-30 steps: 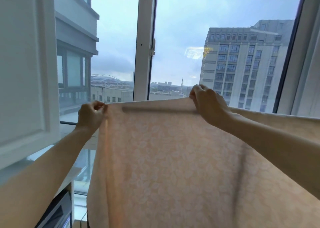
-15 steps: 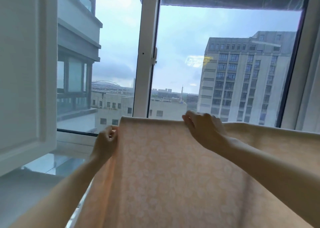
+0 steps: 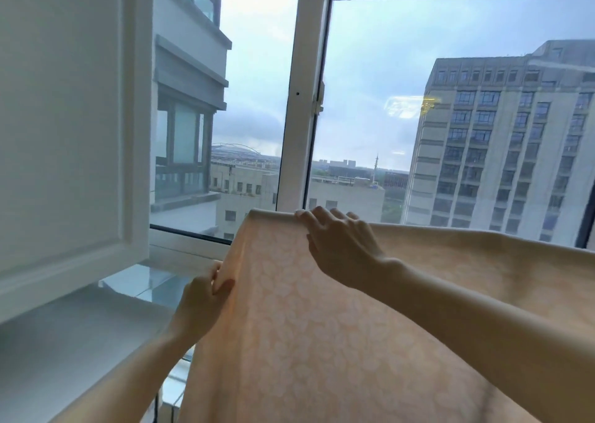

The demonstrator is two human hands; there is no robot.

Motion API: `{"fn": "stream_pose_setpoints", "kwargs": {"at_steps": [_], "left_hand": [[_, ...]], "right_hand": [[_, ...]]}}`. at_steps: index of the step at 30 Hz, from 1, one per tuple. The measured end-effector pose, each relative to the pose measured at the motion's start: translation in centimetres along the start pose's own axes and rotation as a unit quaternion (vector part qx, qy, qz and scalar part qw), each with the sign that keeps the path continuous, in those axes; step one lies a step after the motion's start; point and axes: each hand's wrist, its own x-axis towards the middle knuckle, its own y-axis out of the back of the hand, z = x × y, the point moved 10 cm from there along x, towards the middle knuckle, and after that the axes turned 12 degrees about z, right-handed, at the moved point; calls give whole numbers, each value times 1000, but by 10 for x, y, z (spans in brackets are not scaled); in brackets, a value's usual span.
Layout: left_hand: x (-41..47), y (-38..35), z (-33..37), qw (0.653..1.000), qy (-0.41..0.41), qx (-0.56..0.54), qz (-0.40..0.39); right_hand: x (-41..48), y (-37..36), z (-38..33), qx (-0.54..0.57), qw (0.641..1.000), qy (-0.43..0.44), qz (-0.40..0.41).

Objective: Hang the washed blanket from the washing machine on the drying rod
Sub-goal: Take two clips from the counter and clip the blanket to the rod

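- My left hand [image 3: 206, 297] pinches the blanket's [image 3: 322, 342] left edge.
- My right hand [image 3: 341, 245] lies spread along its top fold, thumb hidden.
- The blanket hangs before the window [image 3: 297, 117]; its support is covered and its bottom is cut off.

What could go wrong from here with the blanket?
1. Only the left hand has a grip, a pinch on the blanket at its side edge; the right hand rests open on the top fold, so the cloth might slide.
2. The rod is hidden; an uneven drape could go unnoticed.
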Motion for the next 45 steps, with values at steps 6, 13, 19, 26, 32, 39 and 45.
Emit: {"fn": "stream_pose_setpoints", "kwargs": {"at_steps": [6, 13, 19, 26, 32, 39, 45], "left_hand": [[-68, 44, -67, 987, 112, 90, -66], [-130, 141, -86, 969, 183, 163, 3], [-212, 237, -96, 946, 250, 198, 64], [-308, 346, -104, 894, 289, 326, 106], [-360, 413, -111, 859, 313, 380, 144], [-379, 512, -140, 822, 292, 471, 131], [-390, 575, -182, 800, 284, 518, 102]], "right_hand": [[11, -13, -56, 43, 997, 56, 40], [-3, -39, -143, 135, 986, 101, 20], [-41, -69, -246, 229, 964, 127, -48], [-79, -70, -372, 336, 919, 168, -117], [-90, -52, -462, 387, 886, 212, -145], [-91, -29, -571, 426, 849, 268, -162], [-84, -26, -674, 424, 839, 289, -182]]}}
